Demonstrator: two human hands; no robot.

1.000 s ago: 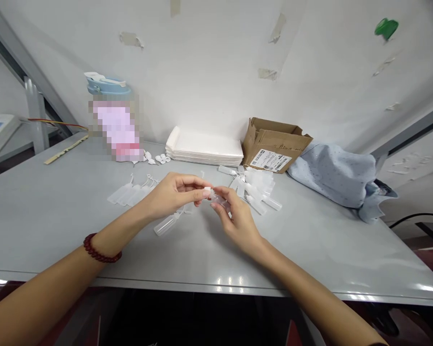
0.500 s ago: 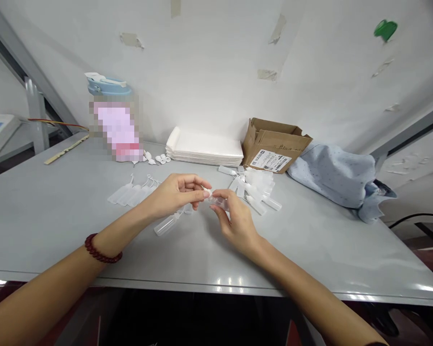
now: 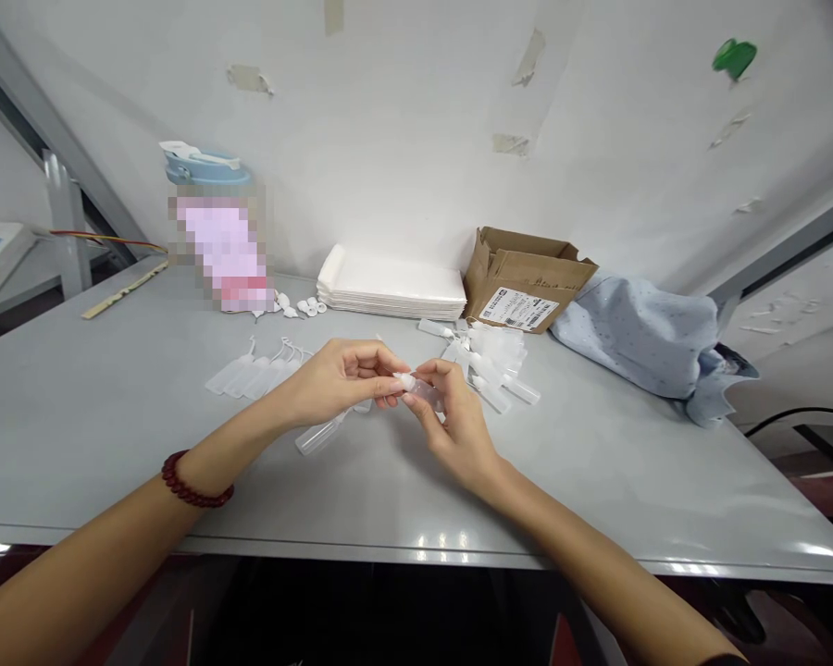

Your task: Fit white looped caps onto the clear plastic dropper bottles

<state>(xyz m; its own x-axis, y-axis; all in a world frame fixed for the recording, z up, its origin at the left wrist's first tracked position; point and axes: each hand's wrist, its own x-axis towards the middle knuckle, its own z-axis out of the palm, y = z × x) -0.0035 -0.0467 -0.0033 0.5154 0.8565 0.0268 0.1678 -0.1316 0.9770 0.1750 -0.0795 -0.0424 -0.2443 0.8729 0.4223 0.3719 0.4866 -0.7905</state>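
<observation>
My right hand (image 3: 454,421) grips a small clear plastic bottle (image 3: 425,389) above the middle of the grey table (image 3: 97,407). My left hand (image 3: 337,377), with a red bead bracelet on its wrist, pinches the white cap (image 3: 406,380) at the bottle's end. One clear bottle (image 3: 319,433) lies on the table just below my left hand. A row of bottles with caps (image 3: 256,372) lies to the left. A loose pile of bottles (image 3: 490,363) lies just behind my right hand.
A stack of white sheets (image 3: 392,285) and an open cardboard box (image 3: 524,279) stand at the back by the wall. A light blue cloth (image 3: 642,338) lies at the right. A blue-lidded container (image 3: 212,231) stands at the back left, small white caps (image 3: 304,306) beside it.
Both hands have stayed together at the bottle, with only small finger shifts around the cap. The view has drifted slightly.
</observation>
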